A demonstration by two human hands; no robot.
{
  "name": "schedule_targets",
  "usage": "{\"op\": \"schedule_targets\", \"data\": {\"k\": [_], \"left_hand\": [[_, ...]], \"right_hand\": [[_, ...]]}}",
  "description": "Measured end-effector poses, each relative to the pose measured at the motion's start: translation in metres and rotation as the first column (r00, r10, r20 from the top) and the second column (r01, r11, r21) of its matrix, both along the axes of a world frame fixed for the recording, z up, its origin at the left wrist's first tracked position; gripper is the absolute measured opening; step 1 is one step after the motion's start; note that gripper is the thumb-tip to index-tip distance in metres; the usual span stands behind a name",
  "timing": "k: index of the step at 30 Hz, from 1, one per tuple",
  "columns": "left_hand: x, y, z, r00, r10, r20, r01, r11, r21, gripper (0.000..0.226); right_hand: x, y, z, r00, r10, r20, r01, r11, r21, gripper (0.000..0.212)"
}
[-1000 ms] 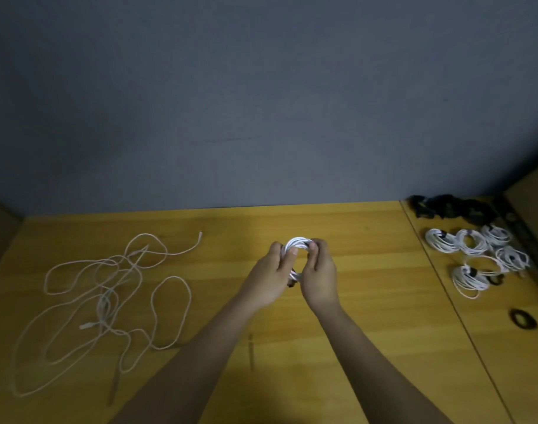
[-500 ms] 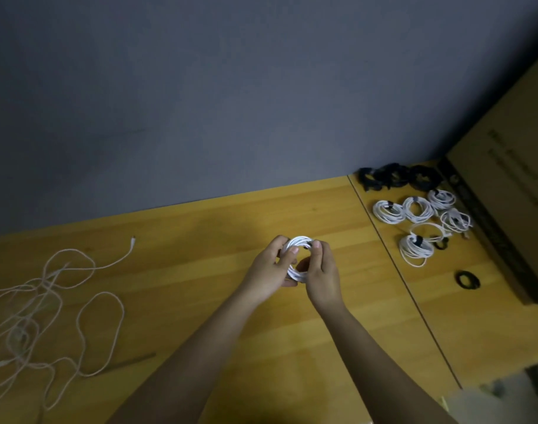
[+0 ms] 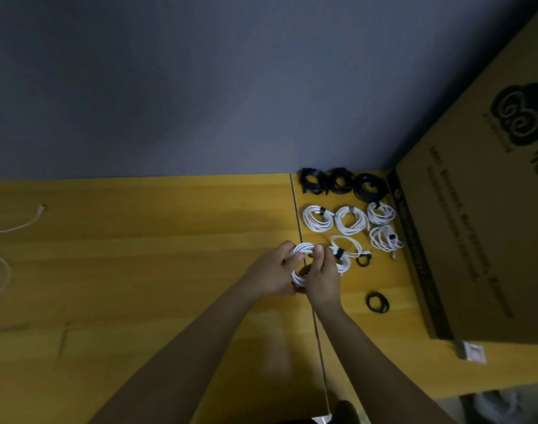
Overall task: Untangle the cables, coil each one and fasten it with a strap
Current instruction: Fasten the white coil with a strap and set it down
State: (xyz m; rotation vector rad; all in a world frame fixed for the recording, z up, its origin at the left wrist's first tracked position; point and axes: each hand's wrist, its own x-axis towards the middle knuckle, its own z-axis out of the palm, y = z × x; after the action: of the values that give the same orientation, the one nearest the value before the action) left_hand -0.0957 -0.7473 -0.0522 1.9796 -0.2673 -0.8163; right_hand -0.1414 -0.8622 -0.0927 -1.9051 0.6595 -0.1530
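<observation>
Above the worktop (image 3: 139,270), just right of centre near the seam between the 2 boards: white coiled cable (image 3: 301,252) held off the surface between both hands. Left hand (image 3: 272,273) clamped on the coil's left side, thumb over the top loops. Right hand (image 3: 321,276) pinching the top and right side, fingers curled round the loops. No strap visible on this coil; cannot tell if one is tucked under the fingers.

Toward the back right corner: 3 black coils (image 3: 341,182) along the back edge, 6 white strapped coils (image 3: 350,220) in front of them, 1 partly hidden behind the right hand. Loose black strap (image 3: 378,302) near the cardboard box (image 3: 475,240) on the right edge. At the left edge: tangled white cable (image 3: 4,228), not yet coiled.

Handling, as judgement: light, thin, springy, smooth jacket. Loops likely to fan out if grip relaxes. Best hold: pinch across all loops at 1 point, wrap strap beside that pinch. Not fragile, but avoid kinking near the plugs.
</observation>
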Motion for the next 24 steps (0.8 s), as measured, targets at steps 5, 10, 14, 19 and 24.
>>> {"op": "schedule_targets", "data": {"k": [5,10,14,19,24], "left_hand": [[-0.004,-0.039,-0.011,0.997,-0.070,0.041,0.068,0.997,0.037,0.024],[-0.017,-0.070,-0.034,0.995,-0.091,0.040,0.092,0.995,-0.034,0.035],[-0.032,-0.101,-0.044,0.995,-0.101,-0.007,0.100,0.992,-0.076,0.040],[-0.040,-0.144,-0.049,0.989,-0.138,-0.045,0.136,0.990,-0.048,0.036],[-0.043,-0.180,-0.057,0.996,-0.086,-0.010,0.086,0.996,-0.008,0.032]], "right_hand": [[-0.013,-0.041,-0.008,0.999,-0.032,-0.029,0.033,0.999,0.041,0.031],[-0.038,-0.071,-0.021,0.993,-0.105,-0.049,0.110,0.989,0.101,0.034],[-0.055,-0.100,-0.026,0.988,-0.121,-0.092,0.127,0.989,0.070,0.034],[-0.061,-0.140,-0.029,0.983,-0.142,-0.117,0.142,0.990,-0.006,0.031],[-0.056,-0.186,-0.034,0.993,-0.070,-0.096,0.054,0.986,-0.159,0.030]]}}
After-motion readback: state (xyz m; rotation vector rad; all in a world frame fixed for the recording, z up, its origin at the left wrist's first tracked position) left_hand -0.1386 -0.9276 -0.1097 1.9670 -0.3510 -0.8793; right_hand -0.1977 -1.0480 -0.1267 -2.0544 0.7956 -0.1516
